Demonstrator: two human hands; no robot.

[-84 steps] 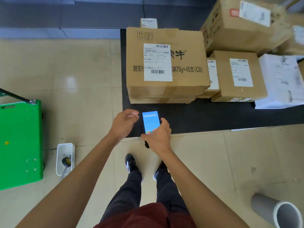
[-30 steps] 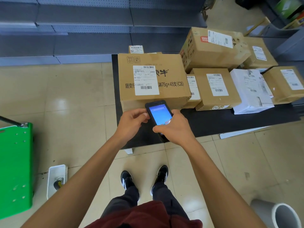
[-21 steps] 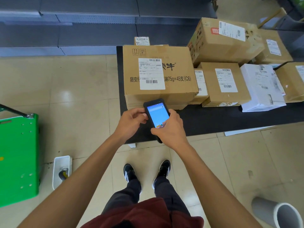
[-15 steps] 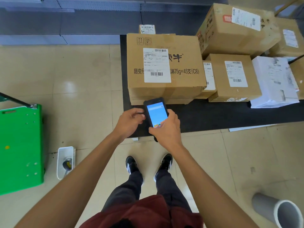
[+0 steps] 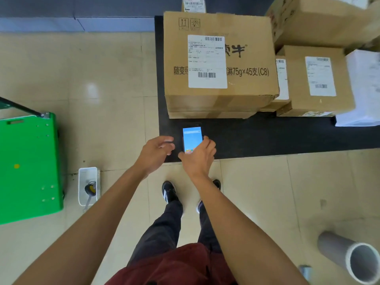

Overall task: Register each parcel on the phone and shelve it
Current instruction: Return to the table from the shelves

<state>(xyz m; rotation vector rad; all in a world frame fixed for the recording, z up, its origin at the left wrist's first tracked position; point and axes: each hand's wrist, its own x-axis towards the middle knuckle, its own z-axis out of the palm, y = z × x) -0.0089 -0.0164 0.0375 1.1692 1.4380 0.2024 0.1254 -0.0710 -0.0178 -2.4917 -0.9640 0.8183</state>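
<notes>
**Phone held low at the black worktop's near edge**

Phone [image 5: 192, 139], a black slab with a lit blue screen, sits just below frame centre, pinched in the grip of the right hand [image 5: 198, 159], fingers curled round its lower end. The left hand [image 5: 157, 152] hovers just beside it, apart from the phone, fingers loosely spread and holding nothing.

The black worktop [image 5: 267, 138] runs from centre to the right edge; its near edge lies under the hands, its left edge runs up the middle of the frame. A bare strip of worktop lies between the phone and the large brown cardboard box with a white barcode label [image 5: 220, 64]. To the right, touching it, stand smaller brown cartons [image 5: 314, 81] and a white parcel [image 5: 362, 87]; another big carton [image 5: 320, 19] fills the upper right.

Beige tiled floor [image 5: 82, 79] spreads open on the left. A green plastic cart [image 5: 26, 167] occupies the left edge, a small white tray [image 5: 88, 186] beside it. A grey pipe [image 5: 349, 260] lies lower right.
</notes>
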